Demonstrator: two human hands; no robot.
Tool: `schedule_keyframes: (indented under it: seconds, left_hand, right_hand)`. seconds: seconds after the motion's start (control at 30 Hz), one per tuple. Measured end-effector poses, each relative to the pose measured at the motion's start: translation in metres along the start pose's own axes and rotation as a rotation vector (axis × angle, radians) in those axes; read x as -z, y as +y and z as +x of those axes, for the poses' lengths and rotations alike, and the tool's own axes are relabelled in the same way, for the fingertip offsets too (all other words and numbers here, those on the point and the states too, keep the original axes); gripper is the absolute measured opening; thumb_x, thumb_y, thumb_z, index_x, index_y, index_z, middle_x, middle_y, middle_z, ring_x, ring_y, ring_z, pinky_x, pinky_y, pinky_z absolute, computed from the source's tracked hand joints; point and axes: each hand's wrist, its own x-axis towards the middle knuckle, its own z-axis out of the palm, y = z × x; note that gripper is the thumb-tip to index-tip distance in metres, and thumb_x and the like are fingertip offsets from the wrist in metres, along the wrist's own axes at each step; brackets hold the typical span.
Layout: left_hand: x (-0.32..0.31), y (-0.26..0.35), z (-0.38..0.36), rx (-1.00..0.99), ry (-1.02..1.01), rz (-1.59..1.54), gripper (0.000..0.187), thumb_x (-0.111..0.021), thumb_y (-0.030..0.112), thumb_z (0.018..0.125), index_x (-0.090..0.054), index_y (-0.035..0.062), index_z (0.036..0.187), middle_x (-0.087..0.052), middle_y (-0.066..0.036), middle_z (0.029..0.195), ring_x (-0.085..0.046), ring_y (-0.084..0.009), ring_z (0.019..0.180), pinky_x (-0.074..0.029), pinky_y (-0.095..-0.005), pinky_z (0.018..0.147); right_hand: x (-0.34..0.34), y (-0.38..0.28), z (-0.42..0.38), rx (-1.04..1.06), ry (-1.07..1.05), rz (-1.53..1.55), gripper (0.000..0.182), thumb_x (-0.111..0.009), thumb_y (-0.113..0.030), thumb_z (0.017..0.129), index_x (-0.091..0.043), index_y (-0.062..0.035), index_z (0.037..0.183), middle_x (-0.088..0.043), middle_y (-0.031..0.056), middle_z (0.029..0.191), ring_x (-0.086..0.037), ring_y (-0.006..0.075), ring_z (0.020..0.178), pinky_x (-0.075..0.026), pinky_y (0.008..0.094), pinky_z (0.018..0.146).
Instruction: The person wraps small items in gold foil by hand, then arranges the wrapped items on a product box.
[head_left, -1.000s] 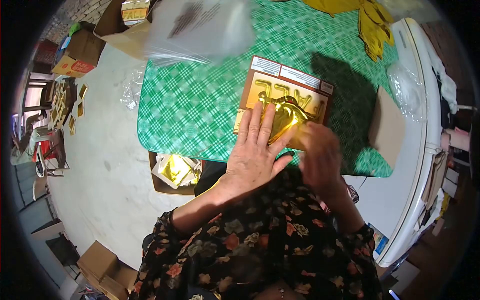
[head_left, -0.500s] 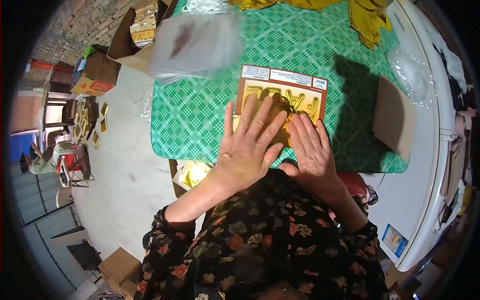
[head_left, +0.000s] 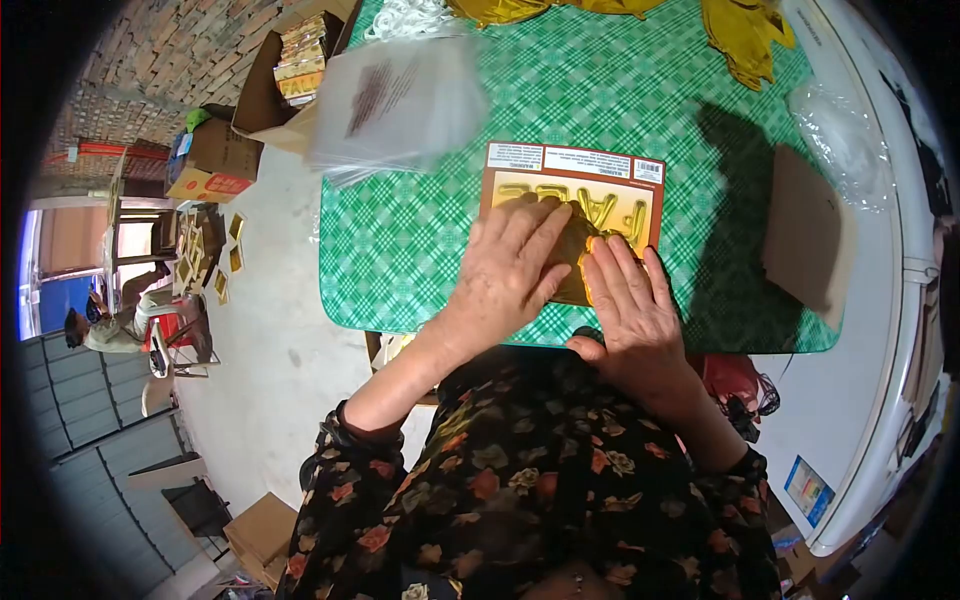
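A printed card [head_left: 572, 180] with a brown border, a barcode and gold letter shapes lies on the green plaid tablecloth, its letters upside down from my side. Folded shiny gold foil [head_left: 572, 275] rests on the card's lower part, between and under my hands. My left hand [head_left: 505, 265] presses down on the foil and the card's left half, fingers stretched and slightly bent. Flat on the foil's right edge lies my right hand [head_left: 632, 310], its fingers extended side by side. The lower part of the card is hidden under both hands.
Clear plastic bags [head_left: 400, 105] are stacked at the table's back left. Gold foil pieces [head_left: 740, 40] lie at the back right. A cardboard piece [head_left: 803, 235] and a clear plastic bag [head_left: 840, 130] are on the right. A seated person [head_left: 125, 325] is far left.
My left hand has drawn its spread fingers together and bent them over the foil. My right hand stays almost in place. The whole view has shifted slightly.
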Motion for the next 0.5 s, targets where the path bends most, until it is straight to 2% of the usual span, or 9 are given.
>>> schedule_keyframes:
  seconds: [0.03, 0.07, 0.2, 0.3, 0.4, 0.5]
  left_hand:
    - [0.005, 0.000, 0.003, 0.007, -0.018, 0.046, 0.071, -0.080, 0.020, 0.089, -0.053, 0.0048, 0.152, -0.060, -0.015, 0.134, -0.053, -0.0347, 0.125, -0.040, -0.0479, 0.108]
    - [0.007, -0.001, 0.007, -0.004, -0.004, 0.041, 0.061, -0.080, 0.021, 0.089, -0.060, 0.0077, 0.145, -0.061, -0.011, 0.125, -0.053, -0.0315, 0.115, -0.039, -0.0444, 0.099]
    - [0.019, -0.003, 0.021, 0.080, -0.142, 0.039, 0.050, -0.083, 0.023, 0.088, -0.066, 0.0100, 0.133, -0.064, -0.009, 0.123, -0.053, -0.0310, 0.119, -0.037, -0.0449, 0.101]
    - [0.023, -0.010, 0.030, 0.088, -0.210, 0.071, 0.049, -0.083, 0.026, 0.088, -0.067, 0.0086, 0.130, -0.066, -0.011, 0.126, -0.053, -0.0314, 0.122, -0.037, -0.0457, 0.102]
    - [0.032, -0.009, 0.041, 0.122, -0.335, 0.059, 0.040, -0.081, 0.029, 0.090, -0.072, 0.0063, 0.121, -0.066, -0.011, 0.130, -0.052, -0.0323, 0.126, -0.036, -0.0458, 0.105]
    - [0.036, -0.006, 0.048, 0.114, -0.415, 0.089, 0.030, -0.077, 0.028, 0.093, -0.075, 0.0050, 0.112, -0.068, -0.011, 0.125, -0.052, -0.0323, 0.127, -0.034, -0.0461, 0.109]
  right_hand:
    - [0.000, 0.000, 0.000, -0.004, -0.001, 0.010, 0.085, -0.052, -0.064, 0.097, -0.057, 0.0068, 0.144, -0.054, 0.0185, 0.157, -0.044, 0.0338, 0.152, -0.027, 0.0564, 0.128]
    - [0.001, -0.001, 0.000, -0.007, -0.001, 0.020, 0.085, -0.055, -0.063, 0.096, -0.057, 0.0068, 0.144, -0.054, 0.0185, 0.157, -0.044, 0.0339, 0.152, -0.028, 0.0565, 0.128]
    - [0.003, -0.001, 0.000, -0.010, 0.007, 0.041, 0.086, -0.065, -0.058, 0.089, -0.057, 0.0070, 0.145, -0.053, 0.0188, 0.157, -0.043, 0.0344, 0.152, -0.028, 0.0567, 0.128]
    - [0.003, -0.001, -0.001, -0.008, 0.015, 0.051, 0.087, -0.067, -0.057, 0.087, -0.057, 0.0071, 0.145, -0.054, 0.0192, 0.157, -0.043, 0.0347, 0.152, -0.028, 0.0568, 0.128]
    - [0.002, 0.000, -0.002, -0.002, 0.011, 0.050, 0.089, -0.069, -0.057, 0.086, -0.055, 0.0067, 0.147, -0.052, 0.0187, 0.159, -0.042, 0.0343, 0.153, -0.027, 0.0563, 0.129]
    - [0.003, 0.000, -0.002, -0.010, -0.023, 0.042, 0.092, -0.071, -0.057, 0.084, -0.052, 0.0060, 0.149, -0.050, 0.0182, 0.160, -0.040, 0.0339, 0.154, -0.026, 0.0559, 0.129]
